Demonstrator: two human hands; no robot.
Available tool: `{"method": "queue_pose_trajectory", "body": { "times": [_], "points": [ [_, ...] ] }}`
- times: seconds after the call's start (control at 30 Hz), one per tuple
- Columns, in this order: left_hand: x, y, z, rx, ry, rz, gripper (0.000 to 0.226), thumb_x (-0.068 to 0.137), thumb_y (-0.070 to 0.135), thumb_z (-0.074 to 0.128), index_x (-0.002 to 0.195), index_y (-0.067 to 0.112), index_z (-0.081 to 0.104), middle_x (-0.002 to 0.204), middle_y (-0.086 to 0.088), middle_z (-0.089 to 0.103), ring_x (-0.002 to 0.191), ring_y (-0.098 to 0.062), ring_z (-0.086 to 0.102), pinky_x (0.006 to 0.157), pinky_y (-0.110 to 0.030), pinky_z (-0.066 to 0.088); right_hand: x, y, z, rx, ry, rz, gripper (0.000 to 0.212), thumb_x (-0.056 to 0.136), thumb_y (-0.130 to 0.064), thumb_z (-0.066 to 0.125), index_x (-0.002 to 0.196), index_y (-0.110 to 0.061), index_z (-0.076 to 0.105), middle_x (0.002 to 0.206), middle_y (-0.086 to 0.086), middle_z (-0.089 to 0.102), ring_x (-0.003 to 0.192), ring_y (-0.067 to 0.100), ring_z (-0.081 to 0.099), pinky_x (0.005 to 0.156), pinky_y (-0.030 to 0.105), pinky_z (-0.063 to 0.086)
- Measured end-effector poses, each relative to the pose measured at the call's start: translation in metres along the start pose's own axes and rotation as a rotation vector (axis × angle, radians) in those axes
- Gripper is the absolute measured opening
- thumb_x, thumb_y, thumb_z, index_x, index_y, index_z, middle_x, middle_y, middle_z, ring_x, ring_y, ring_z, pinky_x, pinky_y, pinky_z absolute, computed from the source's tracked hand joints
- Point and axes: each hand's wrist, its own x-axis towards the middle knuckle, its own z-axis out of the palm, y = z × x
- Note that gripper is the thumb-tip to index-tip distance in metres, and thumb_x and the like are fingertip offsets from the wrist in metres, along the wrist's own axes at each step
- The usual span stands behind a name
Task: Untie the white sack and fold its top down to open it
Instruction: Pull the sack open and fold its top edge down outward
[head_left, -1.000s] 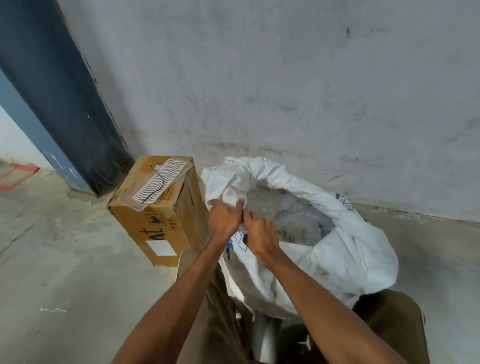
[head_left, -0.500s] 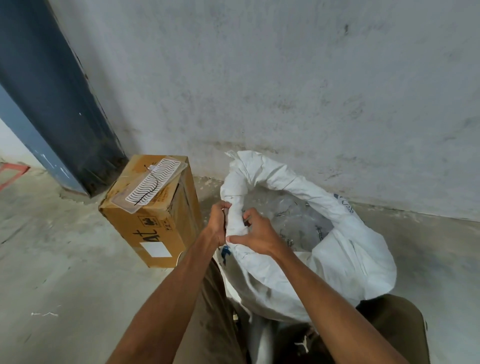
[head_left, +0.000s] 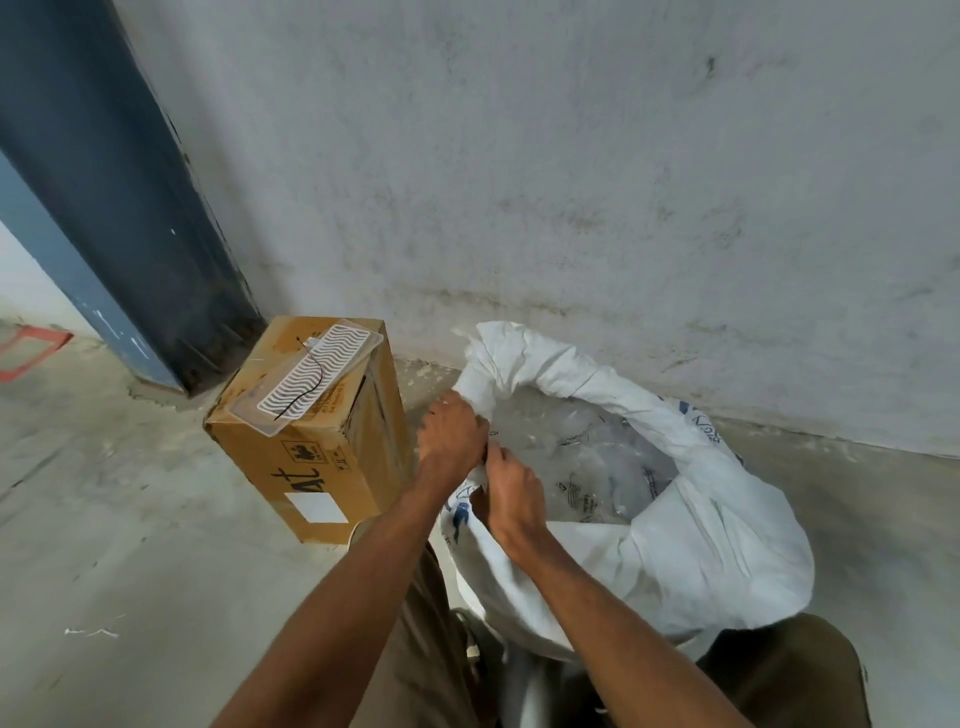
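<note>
Gripping the rolled rim of the white sack (head_left: 675, 561), both of your hands sit at its near-left edge, right in front of you. Your left hand (head_left: 451, 434) curls over the rim from the outside, knuckles up, fingers hidden in the cloth. Your right hand (head_left: 511, 493) sits just beside it, touching it, and pinches the same fold from the inside of the mouth.

From your hands, the sack spreads away to the right and forward. Its mouth is already wide; no tie shows on it, and clear plastic wrappers (head_left: 597, 467) lie inside. The rim runs from your grip in two arcs: one climbs ahead of your left hand to a bunched peak, the other passes under your right forearm and swings out to the far right, where the cloth bulges thick.

So the fold is likely most in need of work ahead of your left hand, where the rim stands tallest. Your left hand is nearer that peak; your right is nearer the inner wall.

Just beyond your left hand stands a cardboard box (head_left: 306, 457) with a clear plastic tray (head_left: 311, 382) on top, close enough to brush as you push the cloth outward.
</note>
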Motion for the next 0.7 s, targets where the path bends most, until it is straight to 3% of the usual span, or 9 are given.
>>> {"method": "queue_pose_trajectory", "body": {
  "times": [0.07, 0.13, 0.23, 0.33, 0.43, 0.53, 0.6, 0.63, 0.7],
  "points": [
    [0.002, 0.007, 0.004, -0.165, 0.005, 0.018, 0.041, 0.102, 0.027, 0.046, 0.127, -0.005, 0.048, 0.123, -0.024, 0.062, 0.11, -0.039, 0.062, 0.09, -0.044, 0.05, -0.001, 0.004, 0.001, -0.002, -0.003, 0.004, 0.051, 0.081, -0.012, 0.076, 0.126, -0.016, 0.053, 0.105, 0.006, 0.067, 0.085, 0.029, 0.071, 0.074, 0.042, 0.059],
    [0.0, 0.011, 0.003, -0.378, 0.011, -0.013, 0.034, 0.104, 0.02, 0.041, 0.119, -0.008, 0.054, 0.118, -0.024, 0.064, 0.108, -0.038, 0.062, 0.083, -0.037, 0.044, -0.001, 0.007, -0.004, 0.024, -0.015, 0.023, 0.053, 0.076, -0.013, 0.079, 0.121, -0.019, 0.052, 0.105, 0.003, 0.064, 0.084, 0.029, 0.07, 0.071, 0.042, 0.058],
    [0.01, 0.006, 0.0, -0.884, -0.035, -0.287, 0.039, 0.101, 0.02, 0.038, 0.122, -0.007, 0.056, 0.12, -0.022, 0.062, 0.099, -0.032, 0.058, 0.079, -0.034, 0.041, 0.002, 0.011, -0.014, 0.133, -0.083, -0.012, 0.048, 0.068, -0.022, 0.078, 0.104, -0.021, 0.047, 0.098, -0.001, 0.055, 0.076, 0.025, 0.06, 0.063, 0.038, 0.05],
    [0.023, -0.004, -0.002, -1.37, -0.268, -0.519, 0.052, 0.088, 0.027, 0.038, 0.12, -0.004, 0.064, 0.109, -0.024, 0.067, 0.09, -0.032, 0.061, 0.084, -0.042, 0.051, 0.007, 0.013, -0.022, 0.205, -0.132, -0.031, 0.052, 0.068, -0.042, 0.081, 0.097, -0.022, 0.042, 0.089, -0.008, 0.045, 0.07, 0.016, 0.045, 0.06, 0.032, 0.038],
    [0.025, -0.022, 0.007, -1.396, -0.467, -0.528, 0.041, 0.077, 0.033, 0.044, 0.101, 0.004, 0.062, 0.085, -0.018, 0.063, 0.077, -0.032, 0.061, 0.079, -0.041, 0.052, 0.013, 0.011, -0.025, 0.234, -0.113, -0.054, 0.047, 0.069, -0.042, 0.08, 0.087, -0.024, 0.041, 0.082, -0.008, 0.047, 0.07, 0.016, 0.045, 0.061, 0.031, 0.034],
    [0.023, -0.035, 0.012, -1.495, -0.655, -0.446, 0.051, 0.068, 0.03, 0.056, 0.113, 0.006, 0.057, 0.092, -0.015, 0.056, 0.077, -0.031, 0.058, 0.078, -0.039, 0.048, 0.013, 0.01, -0.02, 0.157, -0.138, -0.119, 0.039, 0.067, -0.028, 0.08, 0.085, -0.021, 0.046, 0.081, 0.0, 0.054, 0.072, 0.025, 0.055, 0.06, 0.031, 0.034],
    [0.023, -0.031, 0.007, -1.521, -0.696, -0.387, 0.054, 0.081, 0.039, 0.058, 0.123, 0.006, 0.059, 0.103, -0.016, 0.059, 0.085, -0.03, 0.062, 0.081, -0.038, 0.049, 0.013, 0.013, -0.017, 0.09, -0.097, -0.135, 0.031, 0.07, -0.018, 0.079, 0.09, -0.013, 0.055, 0.085, 0.008, 0.063, 0.075, 0.031, 0.062, 0.06, 0.032, 0.037],
    [0.023, -0.026, 0.003, -1.396, -0.67, -0.338, 0.059, 0.088, 0.046, 0.057, 0.13, 0.006, 0.056, 0.109, -0.016, 0.061, 0.091, -0.03, 0.064, 0.08, -0.036, 0.052, 0.013, 0.013, -0.016, 0.049, -0.09, -0.121, 0.028, 0.073, -0.013, 0.077, 0.093, -0.012, 0.058, 0.089, 0.01, 0.066, 0.077, 0.033, 0.064, 0.06, 0.033, 0.04],
    [0.024, -0.016, 0.001, -0.901, -0.538, -0.232, 0.077, 0.089, 0.054, 0.064, 0.142, 0.004, 0.041, 0.129, -0.019, 0.056, 0.115, -0.036, 0.059, 0.082, -0.04, 0.054, 0.01, 0.009, -0.012, -0.049, -0.081, -0.108, 0.028, 0.076, -0.004, 0.075, 0.098, -0.012, 0.06, 0.093, 0.008, 0.068, 0.078, 0.032, 0.068, 0.064, 0.036, 0.049]
  ]
}}
